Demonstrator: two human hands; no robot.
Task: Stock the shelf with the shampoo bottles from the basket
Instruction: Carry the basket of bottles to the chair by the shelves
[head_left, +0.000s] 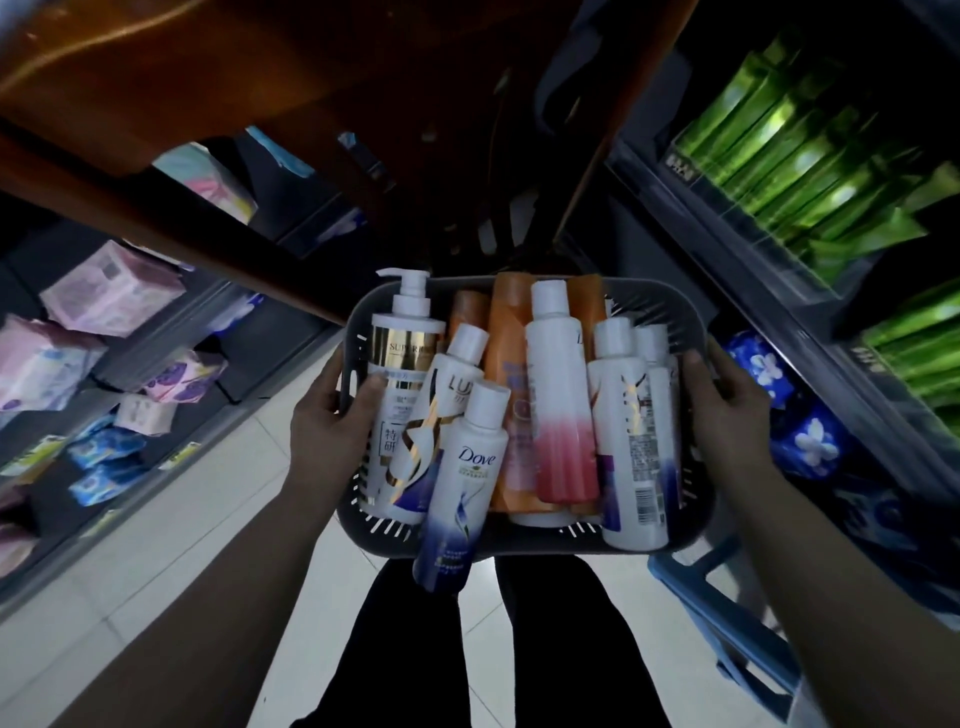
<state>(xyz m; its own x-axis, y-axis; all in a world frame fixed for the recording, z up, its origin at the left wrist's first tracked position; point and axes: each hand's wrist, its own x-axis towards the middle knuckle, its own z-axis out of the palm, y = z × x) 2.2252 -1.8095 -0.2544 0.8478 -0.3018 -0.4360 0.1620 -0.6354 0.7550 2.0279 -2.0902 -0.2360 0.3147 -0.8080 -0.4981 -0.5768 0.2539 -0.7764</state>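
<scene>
Between both hands, grey slotted basket (524, 540) brims with white and orange bottles (558, 405).

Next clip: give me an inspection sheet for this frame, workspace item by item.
Surface: no table; pale tiled floor below the carried basket.
Job's things: basket full of shampoo bottles; Dove bottle leaning over its near rim; pump bottle at left.
Clutter: blue stool at lower right.
Grippers: left hand and right hand each grip a basket side.
Cables: nothing seen.
Surroundings: shelves with pink packs at left, green packs at right.
</scene>
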